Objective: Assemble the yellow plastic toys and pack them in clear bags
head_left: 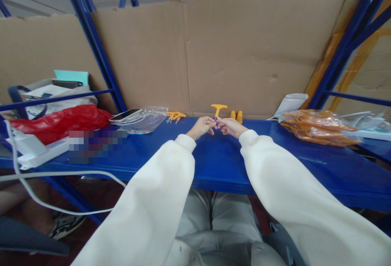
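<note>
Centrally: 1 yellow T-shaped handle [219, 106], upright, its dark lower end pinched by left hand [201, 127] and right hand [232, 127], presumably for steadiness. Left of centre, on the blue metal counter [220, 162]: clustered orange handles with metal ends [176, 115], likely for easy reach.

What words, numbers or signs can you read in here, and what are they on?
None can be read clearly.
Clear plastic bag: coloured marks along its lower edge, too small and blurred to read.
Pixelated patch on the left: any writing there is hidden.
Orange T-shaped piece: no lettering that I can make out.
</note>
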`<state>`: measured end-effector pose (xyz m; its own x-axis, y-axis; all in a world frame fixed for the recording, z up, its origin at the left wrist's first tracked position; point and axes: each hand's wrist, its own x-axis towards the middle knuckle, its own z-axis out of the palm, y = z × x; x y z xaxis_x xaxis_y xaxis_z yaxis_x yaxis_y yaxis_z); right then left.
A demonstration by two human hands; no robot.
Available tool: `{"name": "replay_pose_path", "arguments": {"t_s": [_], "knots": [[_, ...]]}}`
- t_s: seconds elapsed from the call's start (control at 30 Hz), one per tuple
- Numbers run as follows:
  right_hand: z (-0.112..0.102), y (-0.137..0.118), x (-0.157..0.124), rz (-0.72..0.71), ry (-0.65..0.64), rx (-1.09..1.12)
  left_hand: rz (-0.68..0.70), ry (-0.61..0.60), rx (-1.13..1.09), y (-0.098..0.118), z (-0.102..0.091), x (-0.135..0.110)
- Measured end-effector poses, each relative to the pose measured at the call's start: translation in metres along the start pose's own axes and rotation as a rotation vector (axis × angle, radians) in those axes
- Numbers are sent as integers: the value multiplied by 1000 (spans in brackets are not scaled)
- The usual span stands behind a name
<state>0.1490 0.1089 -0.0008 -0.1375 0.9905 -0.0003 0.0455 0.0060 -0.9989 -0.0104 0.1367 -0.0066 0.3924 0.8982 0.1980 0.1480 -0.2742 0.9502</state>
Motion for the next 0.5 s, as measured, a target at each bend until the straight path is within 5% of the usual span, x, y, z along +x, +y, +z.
{"name": "replay_pose_path", "arguments": {"t_s": [0.5], "knots": [[-4, 5, 4, 18, 62, -58, -263, 687, -410, -15, -53, 11]]}}
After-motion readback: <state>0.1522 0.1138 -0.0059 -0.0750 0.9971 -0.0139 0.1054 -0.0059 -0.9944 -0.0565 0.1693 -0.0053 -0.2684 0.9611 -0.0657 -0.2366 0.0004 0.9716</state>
